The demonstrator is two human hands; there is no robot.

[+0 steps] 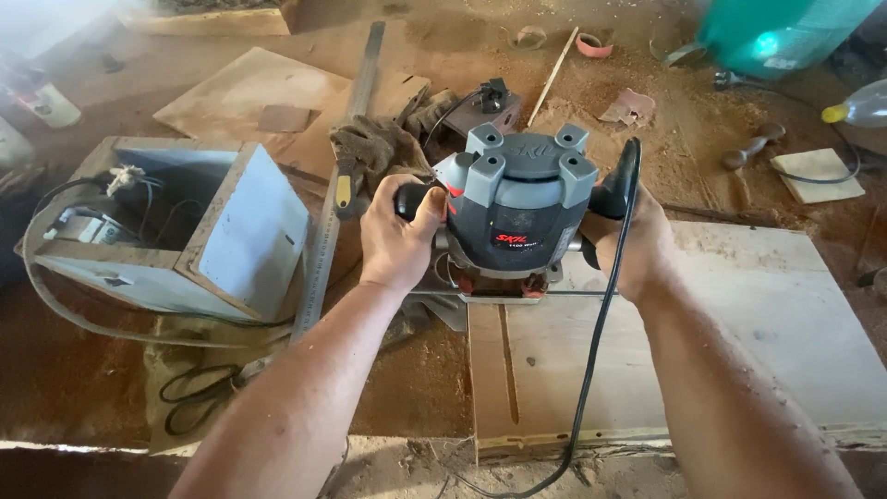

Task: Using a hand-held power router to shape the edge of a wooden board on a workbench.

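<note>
While both hands clamp its side handles | grey-blue plastic router (516, 199), red label on front | left hand (397, 238) | right hand (628, 242) | pale plywood board (739, 342)

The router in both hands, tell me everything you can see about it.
The router is a grey plastic power tool with a bluish-grey cap bearing four raised lugs, red accents near its base and a black knob handle on each side. It stands upright on the far edge of a pale plywood board, at the end of a straight groove cut in that board. The left hand wraps the left handle, the right hand the right. A black power cord trails from its right side toward the camera.
</note>
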